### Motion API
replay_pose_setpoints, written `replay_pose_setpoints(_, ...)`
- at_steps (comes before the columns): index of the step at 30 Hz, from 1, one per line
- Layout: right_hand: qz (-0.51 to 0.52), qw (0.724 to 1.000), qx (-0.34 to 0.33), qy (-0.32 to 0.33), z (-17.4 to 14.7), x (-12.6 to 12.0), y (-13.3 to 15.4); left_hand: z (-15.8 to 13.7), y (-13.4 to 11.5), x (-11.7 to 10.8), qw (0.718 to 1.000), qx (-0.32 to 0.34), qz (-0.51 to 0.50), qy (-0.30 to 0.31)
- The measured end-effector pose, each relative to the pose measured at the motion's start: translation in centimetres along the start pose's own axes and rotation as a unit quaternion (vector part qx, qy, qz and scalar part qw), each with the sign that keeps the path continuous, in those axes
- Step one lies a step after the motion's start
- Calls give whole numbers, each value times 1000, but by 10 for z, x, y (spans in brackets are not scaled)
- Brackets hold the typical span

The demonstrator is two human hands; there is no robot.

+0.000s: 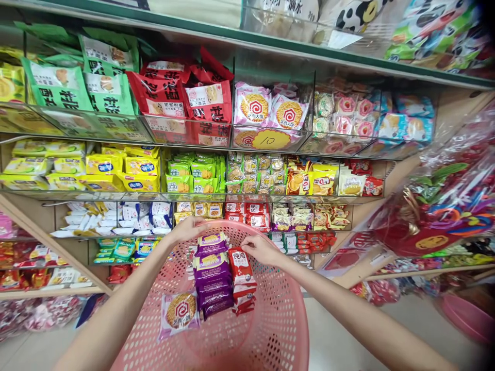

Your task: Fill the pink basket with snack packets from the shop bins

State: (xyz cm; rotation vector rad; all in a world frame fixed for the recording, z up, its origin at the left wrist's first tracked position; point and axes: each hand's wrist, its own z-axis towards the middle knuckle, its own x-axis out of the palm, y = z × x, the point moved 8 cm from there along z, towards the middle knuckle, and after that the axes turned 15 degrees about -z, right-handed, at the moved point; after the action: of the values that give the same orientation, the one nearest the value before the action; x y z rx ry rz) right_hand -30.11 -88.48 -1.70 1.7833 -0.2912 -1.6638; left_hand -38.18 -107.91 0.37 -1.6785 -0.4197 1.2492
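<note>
A pink perforated plastic basket (284,314) stands in front of me below the shelves. My left hand (188,230) is closed at its far rim, with the fingertips partly hidden. Inside the basket, my right hand (260,249) pinches the top of a red biscuit packet (242,268); more red packets show under it. Left of these lies a row of purple soda biscuit packets (212,275). Against the basket's left side rests a round sesame cracker in a clear and pink wrapper (180,312).
Shelves with clear dividers hold green bags (110,90), red bags (209,100), yellow packets (141,167) and small red packets (258,208). A yellow price tag (267,139) reads 10. At right hangs a plastic-wrapped bundle (433,206), with a pink tub (469,314) on the floor.
</note>
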Motion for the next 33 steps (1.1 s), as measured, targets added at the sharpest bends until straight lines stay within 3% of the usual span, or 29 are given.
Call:
replay_pose_setpoints(4,27,1000,2,10,2,2,0,-1,-2,-1,1000,-2,7,-3)
replay_pose_setpoints(11,65,996,-61,27,-13,-17,24,1,0,0,1000,9,-2,-1)
replay_pose_setpoints(14,137,988,-34,68,-23,-19,25,3,4,1,1000,6,-13,5)
replay_pose_setpoints(18,267,957,20,116,-36,-18,24,5,5,-2,1000,6,-29,-11)
replay_pose_setpoints(22,310,941,45,126,-44,-33,20,5,2,-1,999,14,-36,-3)
replay_pose_setpoints(28,200,964,113,134,-55,-58,-2,4,2,0,1000,15,-23,16)
replay_pose_setpoints(33,-8,988,130,87,-54,-61,-15,4,1,0,1000,3,-25,17)
